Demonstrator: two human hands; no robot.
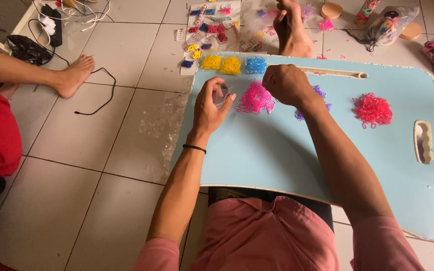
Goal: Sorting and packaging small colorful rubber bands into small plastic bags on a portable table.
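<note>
My left hand (210, 104) holds a small clear plastic bag (221, 94) above the left part of a light blue lap table (277, 155). My right hand (286, 84) is closed with its knuckles up, pinching at the edge of a pink pile of small rubber bands (254, 99) just to its left. A purple pile of bands (321, 100) lies partly hidden behind my right wrist. A red pile (372, 109) sits further right on the table. A black band circles my left wrist.
Yellow (221, 63) and blue (255, 64) bagged bands lie at the table's far edge, with packed cards (208, 27) beyond. Another person's foot (292, 27) rests ahead, and a leg (51, 73) and red clothing at left. Crumpled clear plastic (164, 120), black cable (99, 95).
</note>
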